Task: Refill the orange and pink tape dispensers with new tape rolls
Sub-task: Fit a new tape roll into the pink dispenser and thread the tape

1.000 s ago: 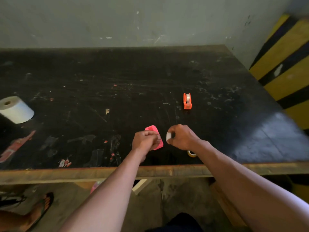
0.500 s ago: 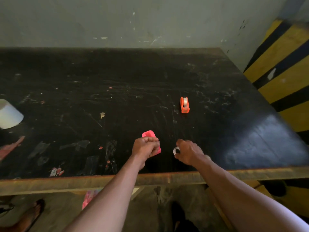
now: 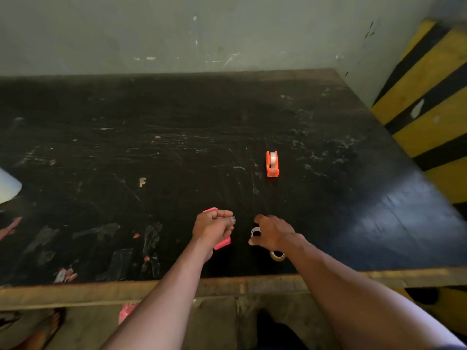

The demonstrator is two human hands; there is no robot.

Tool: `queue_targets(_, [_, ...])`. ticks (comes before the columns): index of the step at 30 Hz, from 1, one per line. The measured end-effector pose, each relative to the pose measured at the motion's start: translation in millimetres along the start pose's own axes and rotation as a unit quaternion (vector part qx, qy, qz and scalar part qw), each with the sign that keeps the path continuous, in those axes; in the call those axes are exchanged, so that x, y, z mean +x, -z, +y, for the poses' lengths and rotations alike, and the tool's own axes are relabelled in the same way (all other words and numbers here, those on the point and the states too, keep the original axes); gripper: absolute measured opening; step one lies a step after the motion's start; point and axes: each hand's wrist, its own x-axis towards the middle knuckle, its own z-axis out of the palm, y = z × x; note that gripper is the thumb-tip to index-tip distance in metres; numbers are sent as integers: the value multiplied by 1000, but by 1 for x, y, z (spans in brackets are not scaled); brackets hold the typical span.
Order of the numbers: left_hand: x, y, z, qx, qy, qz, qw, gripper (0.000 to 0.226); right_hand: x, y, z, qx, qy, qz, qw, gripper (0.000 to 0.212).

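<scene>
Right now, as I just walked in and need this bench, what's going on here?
A person is refilling tape dispensers. Their left hand grips the pink dispenser over the black table, while the right hand holds a whitish tape ring beside it. Another roll lies by the right wrist. The orange dispenser stands farther back, tape already inside.

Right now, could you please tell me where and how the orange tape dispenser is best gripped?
Probably pinch the orange tape dispenser across its two flat side walls, coming down from above. It stands upright and apart on the table, narrow, its length running away from the camera, so those walls face left and right. Leave the white roll seated between them untouched.
</scene>
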Motion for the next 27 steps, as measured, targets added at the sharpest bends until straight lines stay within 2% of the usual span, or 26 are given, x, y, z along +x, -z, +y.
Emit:
queue_targets(8, [3, -14, 1, 10, -18, -18, 1000, 18, -18, 16, 36, 28, -44, 40, 998, 33])
queue_targets(17, [-8, -58, -15, 42, -8, -94, 995, 18, -65, -16, 86, 53, -116, 66, 990, 32])
queue_targets(21, [-14, -70, -18, 64, 4, -109, 992, 14, -71, -28, 94, 62, -120, 93, 986, 20])
queue_targets(27, [-14, -72, -17, 71, 12, -118, 990, 14, -69, -35, 94, 71, -115, 121, 983, 17])
